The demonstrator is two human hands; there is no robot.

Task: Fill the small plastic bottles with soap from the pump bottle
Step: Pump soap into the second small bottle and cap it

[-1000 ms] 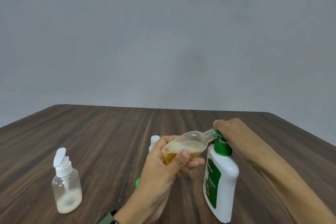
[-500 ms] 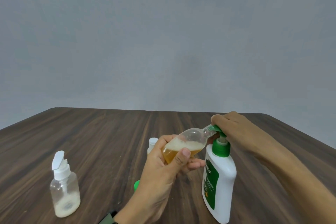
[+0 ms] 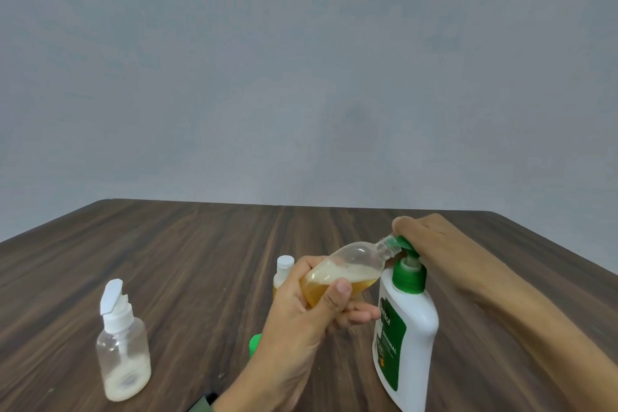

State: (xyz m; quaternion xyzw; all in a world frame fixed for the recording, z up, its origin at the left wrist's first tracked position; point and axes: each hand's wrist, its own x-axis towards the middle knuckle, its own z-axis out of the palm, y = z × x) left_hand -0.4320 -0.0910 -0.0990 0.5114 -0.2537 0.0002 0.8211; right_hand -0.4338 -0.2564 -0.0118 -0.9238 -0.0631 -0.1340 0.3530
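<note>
My left hand (image 3: 301, 321) grips a small clear bottle (image 3: 347, 264), tilted with its open neck up against the green nozzle. Amber soap with white foam on top lies in its lower half. The white pump bottle (image 3: 414, 338), with a green label, stands upright at the right. My right hand (image 3: 431, 237) lies over its green pump head (image 3: 403, 242), fingers curled round the top. A short stretch of pump stem shows above the green collar.
A clear spray bottle (image 3: 122, 358) with a white trigger top and a little pale soap stands at the left on the dark wooden table (image 3: 200, 261). A white-capped small bottle (image 3: 284, 266) and a green cap (image 3: 254, 343) peek from behind my left hand.
The pump head has risen from its pressed-down position, with my right hand still on it. The foam in the small bottle stands a little higher.
</note>
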